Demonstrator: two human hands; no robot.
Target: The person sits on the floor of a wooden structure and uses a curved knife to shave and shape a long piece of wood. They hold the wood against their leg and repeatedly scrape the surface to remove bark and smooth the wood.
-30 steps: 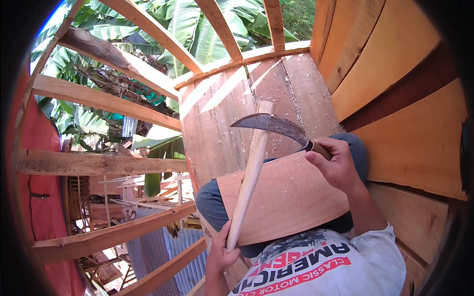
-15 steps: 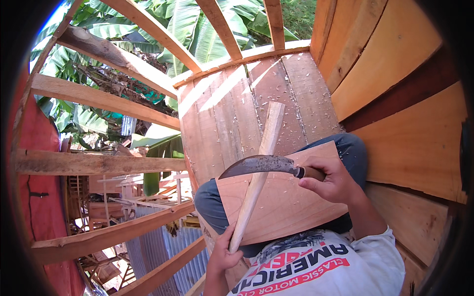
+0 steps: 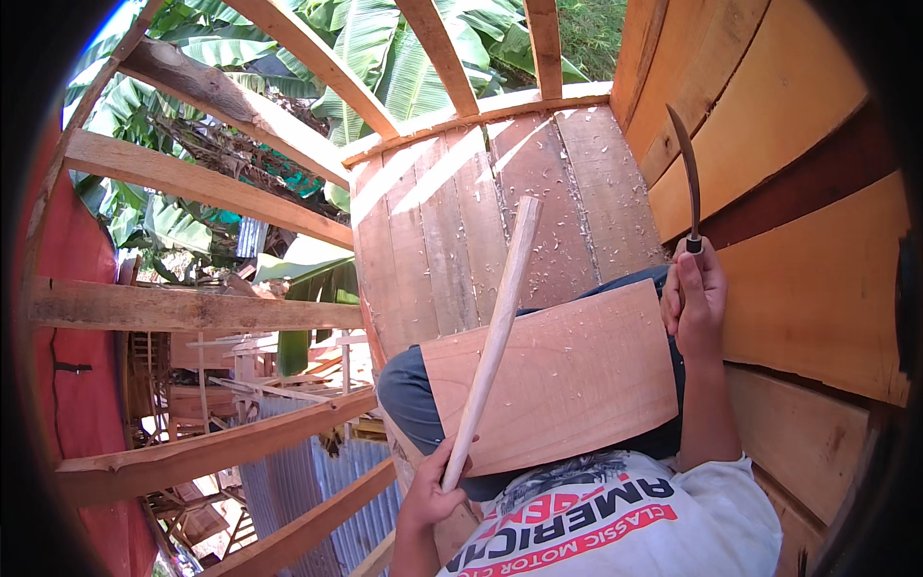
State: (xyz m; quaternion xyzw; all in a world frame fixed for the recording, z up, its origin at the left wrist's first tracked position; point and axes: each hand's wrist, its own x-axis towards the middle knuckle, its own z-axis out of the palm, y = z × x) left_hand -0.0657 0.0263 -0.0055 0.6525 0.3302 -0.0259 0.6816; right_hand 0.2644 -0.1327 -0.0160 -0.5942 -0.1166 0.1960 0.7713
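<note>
My left hand (image 3: 435,489) is closed round the near end of a pale wooden stick (image 3: 495,337), which slants up and away over my lap. Beneath the stick, a flat wooden board (image 3: 577,370) lies across my thighs, dotted with a few shavings. Off to the right, my right hand (image 3: 700,298) grips the handle of a curved machete (image 3: 689,173). Its dark blade points up and away, seen nearly edge-on, apart from the stick. Most of the handle is hidden inside my fingers.
Wood shavings are scattered over the plank floor (image 3: 433,240) ahead. A plank wall (image 3: 817,298) rises close on the right, near the blade. Wooden slats (image 3: 202,313) form an open railing on the left, with banana leaves and corrugated metal sheets (image 3: 356,486) beyond.
My right hand has lifted the machete off the stick and swung it to the right, turning the blade from sideways to upward. The stick has turned slightly; my left hand still holds it.
</note>
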